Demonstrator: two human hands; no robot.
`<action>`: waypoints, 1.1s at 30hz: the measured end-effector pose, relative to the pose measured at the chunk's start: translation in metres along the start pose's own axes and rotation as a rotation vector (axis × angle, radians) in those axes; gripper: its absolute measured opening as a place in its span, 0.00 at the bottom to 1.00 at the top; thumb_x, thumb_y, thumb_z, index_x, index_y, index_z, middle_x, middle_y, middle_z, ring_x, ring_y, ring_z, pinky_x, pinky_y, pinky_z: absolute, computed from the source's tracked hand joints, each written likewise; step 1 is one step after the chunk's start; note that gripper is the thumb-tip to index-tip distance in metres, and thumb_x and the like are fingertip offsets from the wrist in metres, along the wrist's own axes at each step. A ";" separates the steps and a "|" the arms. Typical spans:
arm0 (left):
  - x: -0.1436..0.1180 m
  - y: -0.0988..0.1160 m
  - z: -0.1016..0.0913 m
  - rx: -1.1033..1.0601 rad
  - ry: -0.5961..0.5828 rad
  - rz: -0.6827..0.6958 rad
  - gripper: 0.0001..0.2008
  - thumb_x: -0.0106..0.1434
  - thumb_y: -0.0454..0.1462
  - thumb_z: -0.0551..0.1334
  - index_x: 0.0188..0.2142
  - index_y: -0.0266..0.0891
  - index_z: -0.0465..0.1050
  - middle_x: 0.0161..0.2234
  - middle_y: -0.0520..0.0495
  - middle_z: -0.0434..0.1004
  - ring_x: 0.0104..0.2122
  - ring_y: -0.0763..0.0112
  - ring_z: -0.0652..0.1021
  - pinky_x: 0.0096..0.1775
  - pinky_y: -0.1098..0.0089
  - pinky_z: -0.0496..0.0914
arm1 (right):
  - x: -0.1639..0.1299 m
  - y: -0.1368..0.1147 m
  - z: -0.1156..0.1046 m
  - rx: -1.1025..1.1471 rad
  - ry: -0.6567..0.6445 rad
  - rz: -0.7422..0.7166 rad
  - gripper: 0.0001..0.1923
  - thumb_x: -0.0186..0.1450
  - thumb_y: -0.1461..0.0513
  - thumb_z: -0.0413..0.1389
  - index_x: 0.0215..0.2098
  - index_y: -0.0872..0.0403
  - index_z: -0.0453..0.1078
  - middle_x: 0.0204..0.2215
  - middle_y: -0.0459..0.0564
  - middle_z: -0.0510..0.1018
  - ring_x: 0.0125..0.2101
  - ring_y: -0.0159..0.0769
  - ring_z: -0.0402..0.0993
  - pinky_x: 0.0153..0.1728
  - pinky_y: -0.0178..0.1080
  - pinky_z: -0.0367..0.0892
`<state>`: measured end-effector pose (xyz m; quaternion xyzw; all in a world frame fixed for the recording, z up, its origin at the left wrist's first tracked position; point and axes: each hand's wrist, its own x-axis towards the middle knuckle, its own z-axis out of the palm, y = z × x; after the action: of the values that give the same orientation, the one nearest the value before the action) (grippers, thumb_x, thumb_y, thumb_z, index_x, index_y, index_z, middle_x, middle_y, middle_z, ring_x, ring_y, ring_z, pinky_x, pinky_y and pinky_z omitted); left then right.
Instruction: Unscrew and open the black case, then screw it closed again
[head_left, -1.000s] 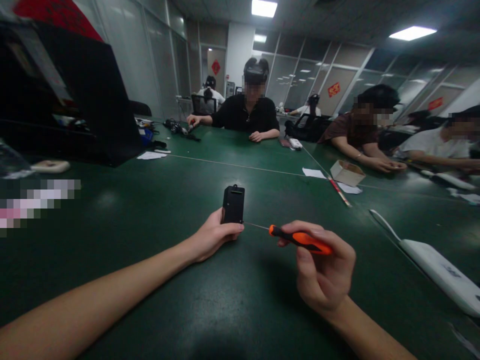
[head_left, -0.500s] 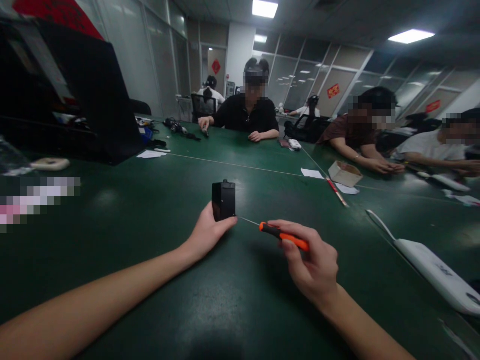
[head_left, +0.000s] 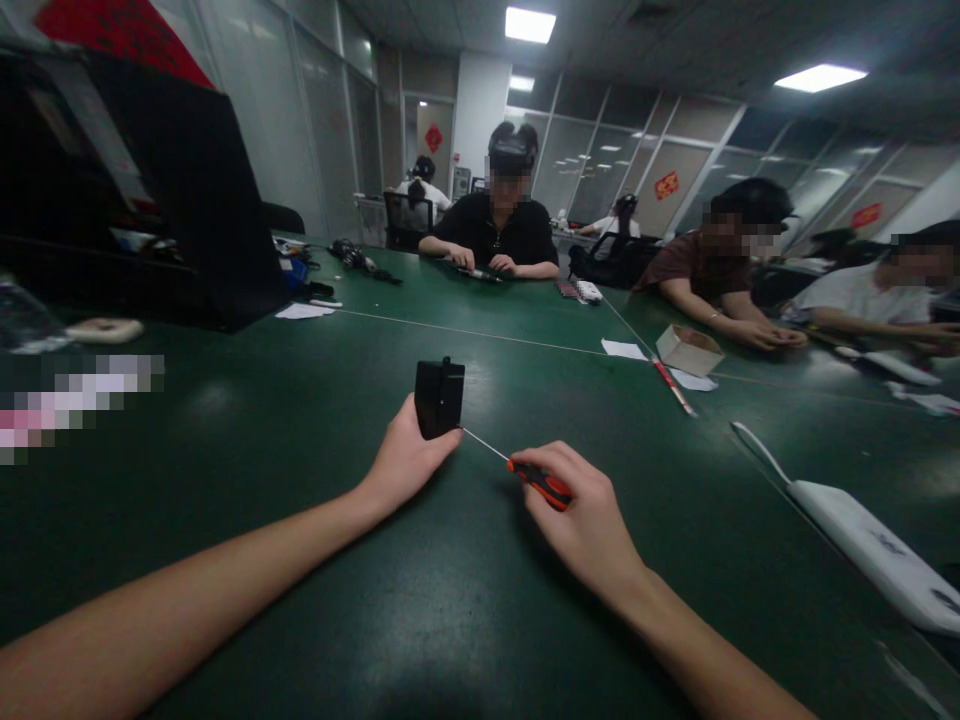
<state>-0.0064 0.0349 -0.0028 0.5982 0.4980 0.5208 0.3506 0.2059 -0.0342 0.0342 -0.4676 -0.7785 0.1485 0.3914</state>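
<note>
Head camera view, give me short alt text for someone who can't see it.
The left hand holds a small black box upright on a green table, while the right hand points an orange-handled screwdriver at its lower edge. Other people sit working across the table.

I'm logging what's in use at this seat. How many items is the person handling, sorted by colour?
Black: 1, the small black box gripped upright on the green table by the left hand.
Orange and black: 1, the screwdriver in the right hand, its tip at the box.
Total: 2.
</note>
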 end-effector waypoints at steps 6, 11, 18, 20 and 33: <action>-0.003 0.000 0.000 0.030 -0.049 0.058 0.17 0.55 0.38 0.67 0.43 0.37 0.67 0.37 0.48 0.74 0.38 0.65 0.75 0.41 0.67 0.69 | 0.003 0.005 -0.001 0.071 -0.063 0.248 0.15 0.69 0.56 0.53 0.48 0.54 0.76 0.27 0.48 0.80 0.30 0.38 0.78 0.37 0.40 0.70; -0.005 0.001 0.000 0.062 -0.068 0.056 0.17 0.55 0.38 0.67 0.43 0.37 0.67 0.38 0.47 0.75 0.38 0.64 0.76 0.40 0.66 0.69 | 0.002 0.004 -0.002 0.033 -0.007 0.192 0.12 0.65 0.60 0.58 0.46 0.54 0.76 0.32 0.49 0.81 0.32 0.38 0.78 0.38 0.40 0.70; -0.004 -0.001 0.000 0.082 -0.069 0.070 0.17 0.56 0.38 0.67 0.44 0.38 0.67 0.38 0.48 0.75 0.38 0.64 0.76 0.41 0.66 0.69 | 0.003 0.002 -0.001 -0.001 -0.077 0.215 0.12 0.67 0.58 0.56 0.44 0.53 0.77 0.31 0.49 0.82 0.32 0.38 0.79 0.36 0.39 0.70; -0.005 0.000 0.000 0.092 -0.073 0.069 0.18 0.56 0.38 0.67 0.44 0.38 0.67 0.38 0.47 0.75 0.38 0.64 0.76 0.41 0.66 0.69 | 0.003 0.001 -0.002 0.025 -0.098 0.214 0.13 0.70 0.58 0.52 0.44 0.53 0.77 0.27 0.47 0.81 0.29 0.37 0.78 0.35 0.39 0.70; -0.006 0.002 0.000 0.109 -0.092 0.043 0.17 0.56 0.39 0.67 0.44 0.38 0.67 0.38 0.48 0.74 0.38 0.64 0.76 0.40 0.65 0.69 | 0.003 0.002 -0.004 0.019 -0.115 0.221 0.14 0.70 0.58 0.51 0.46 0.54 0.76 0.27 0.47 0.81 0.28 0.36 0.78 0.35 0.39 0.70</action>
<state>-0.0059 0.0290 -0.0029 0.6504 0.4958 0.4723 0.3287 0.2090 -0.0307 0.0369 -0.5375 -0.7421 0.2246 0.3317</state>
